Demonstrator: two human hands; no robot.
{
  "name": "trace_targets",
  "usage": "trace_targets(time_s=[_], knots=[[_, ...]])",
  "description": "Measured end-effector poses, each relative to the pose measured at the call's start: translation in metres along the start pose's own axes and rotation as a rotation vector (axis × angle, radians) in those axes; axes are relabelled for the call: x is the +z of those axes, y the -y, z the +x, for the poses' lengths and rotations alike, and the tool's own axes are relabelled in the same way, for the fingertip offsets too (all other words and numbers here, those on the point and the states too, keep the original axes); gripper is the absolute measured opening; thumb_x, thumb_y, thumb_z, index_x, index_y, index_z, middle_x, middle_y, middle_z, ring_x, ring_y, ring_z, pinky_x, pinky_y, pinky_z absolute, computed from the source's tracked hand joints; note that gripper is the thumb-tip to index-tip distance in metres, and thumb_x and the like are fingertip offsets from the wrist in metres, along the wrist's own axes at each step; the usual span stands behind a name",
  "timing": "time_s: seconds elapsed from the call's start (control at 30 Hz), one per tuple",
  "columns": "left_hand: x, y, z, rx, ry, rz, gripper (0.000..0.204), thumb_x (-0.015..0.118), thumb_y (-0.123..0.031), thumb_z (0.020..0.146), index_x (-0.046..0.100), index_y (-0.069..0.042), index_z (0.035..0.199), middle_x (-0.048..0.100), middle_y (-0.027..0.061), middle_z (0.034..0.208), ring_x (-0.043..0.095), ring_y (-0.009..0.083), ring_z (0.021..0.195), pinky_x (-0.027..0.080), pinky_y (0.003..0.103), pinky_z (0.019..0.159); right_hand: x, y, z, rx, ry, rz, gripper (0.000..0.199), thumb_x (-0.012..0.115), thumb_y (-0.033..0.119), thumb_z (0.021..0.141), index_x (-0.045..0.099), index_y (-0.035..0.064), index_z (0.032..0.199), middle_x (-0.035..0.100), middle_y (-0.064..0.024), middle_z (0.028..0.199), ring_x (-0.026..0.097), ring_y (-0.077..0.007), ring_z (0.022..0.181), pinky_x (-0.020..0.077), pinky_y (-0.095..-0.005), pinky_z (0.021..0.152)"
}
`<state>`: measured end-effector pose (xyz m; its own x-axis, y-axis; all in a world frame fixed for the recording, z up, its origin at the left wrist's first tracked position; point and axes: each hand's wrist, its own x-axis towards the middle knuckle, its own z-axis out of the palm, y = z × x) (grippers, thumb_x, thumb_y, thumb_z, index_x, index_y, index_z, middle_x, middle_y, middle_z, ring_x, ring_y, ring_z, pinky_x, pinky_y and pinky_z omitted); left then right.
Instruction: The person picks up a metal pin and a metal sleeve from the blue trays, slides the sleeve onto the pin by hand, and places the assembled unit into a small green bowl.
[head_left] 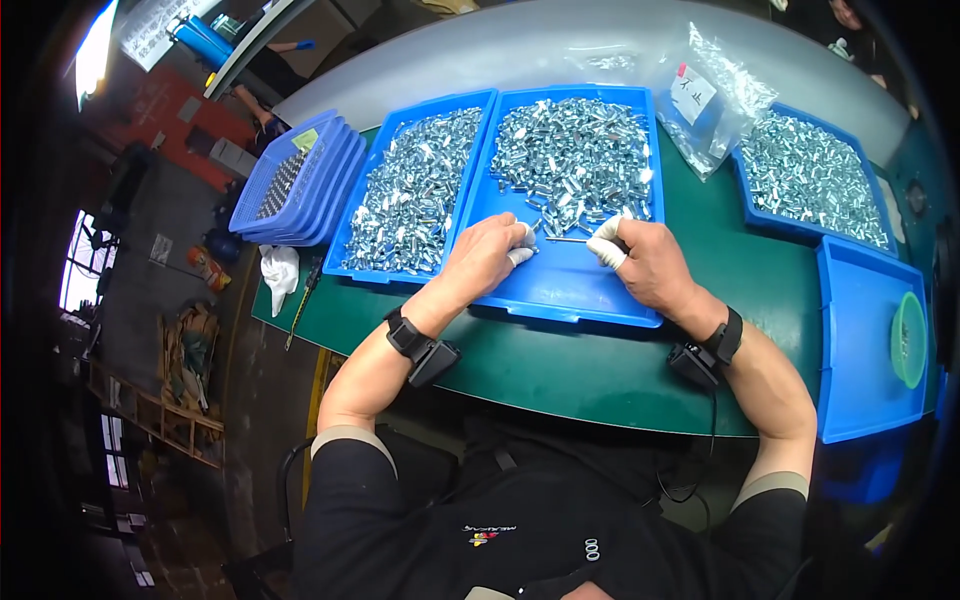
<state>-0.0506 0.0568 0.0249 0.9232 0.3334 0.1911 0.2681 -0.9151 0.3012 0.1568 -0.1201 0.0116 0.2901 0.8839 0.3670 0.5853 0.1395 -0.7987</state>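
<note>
My left hand (pixel 484 258) is closed in a pinch over the middle blue tray (pixel 575 285). A small shiny metal piece (pixel 537 227) shows at its fingertips, too small to make out exactly. White finger covers wrap some fingertips of both hands. My right hand (pixel 655 265) is closed on a thin metal rod (pixel 567 239), which points left toward the left hand. Just beyond both hands, a heap of small silvery cylindrical metal parts (pixel 575 150) fills the far part of this tray; bare blue bottom shows at its near part.
A blue tray (pixel 340 262) of similar parts stands left, beside stacked blue baskets (pixel 245 205), a white cloth (pixel 279 270) and a tape measure (pixel 303 303). Right are a clear plastic bag (pixel 705 135), another filled tray (pixel 752 205), and a tray (pixel 865 395) holding a green bowl (pixel 908 340).
</note>
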Motion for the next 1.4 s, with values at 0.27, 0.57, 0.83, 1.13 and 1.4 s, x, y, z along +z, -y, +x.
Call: trace_targets(time_s=[0.27,0.57,0.83,1.13,1.4], knots=[[-0.003,-0.015,-0.003,-0.136,-0.075,-0.271,0.017,0.078,-0.010,0.090,0.071,-0.005,0.104,0.072,0.0077,0.097,0.068,0.0205,0.085,0.053,0.032,0.072,-0.002,-0.003,0.002,-0.015,0.041,-0.058,0.023,0.074,0.027,0.094,0.074,0.0047,0.094,0.071,-0.0183,0.080,0.070,-0.0363,0.075,0.0535,-0.0447,0.067],[-0.005,-0.017,-0.004,-0.060,-0.108,-0.344,0.019,0.079,-0.006,0.088,0.071,-0.002,0.104,0.074,0.0095,0.099,0.070,0.0214,0.090,0.056,0.034,0.080,-0.001,-0.003,0.004,0.012,0.045,-0.073,0.023,0.075,0.028,0.093,0.074,0.0055,0.094,0.071,-0.0178,0.080,0.070,-0.0366,0.075,0.0536,-0.0455,0.068],[-0.004,-0.037,0.004,0.097,-0.113,-0.195,0.018,0.080,-0.007,0.086,0.070,-0.004,0.100,0.071,0.0114,0.094,0.069,0.0300,0.088,0.055,0.039,0.077,-0.001,-0.011,0.001,-0.094,0.065,-0.136,0.024,0.073,0.028,0.094,0.073,0.0045,0.091,0.069,-0.0186,0.079,0.069,-0.0381,0.074,0.0527,-0.0469,0.066],[0.010,-0.040,0.006,0.044,-0.138,-0.433,0.018,0.080,-0.002,0.086,0.070,-0.003,0.101,0.071,0.0113,0.094,0.070,0.0272,0.086,0.055,0.037,0.074,-0.001,-0.006,0.005,-0.077,0.133,-0.204,0.029,0.071,0.030,0.095,0.068,0.0041,0.081,0.065,-0.0208,0.073,0.065,-0.0429,0.070,0.0488,-0.0515,0.062],[0.015,-0.048,0.012,0.058,-0.195,-0.413,0.018,0.079,-0.001,0.086,0.070,-0.002,0.102,0.071,0.0114,0.094,0.069,0.0264,0.086,0.055,0.036,0.075,-0.001,-0.009,0.003,-0.001,0.095,-0.143,0.024,0.069,0.027,0.094,0.068,0.0054,0.082,0.065,-0.0217,0.073,0.065,-0.0436,0.071,0.0485,-0.0525,0.062]])
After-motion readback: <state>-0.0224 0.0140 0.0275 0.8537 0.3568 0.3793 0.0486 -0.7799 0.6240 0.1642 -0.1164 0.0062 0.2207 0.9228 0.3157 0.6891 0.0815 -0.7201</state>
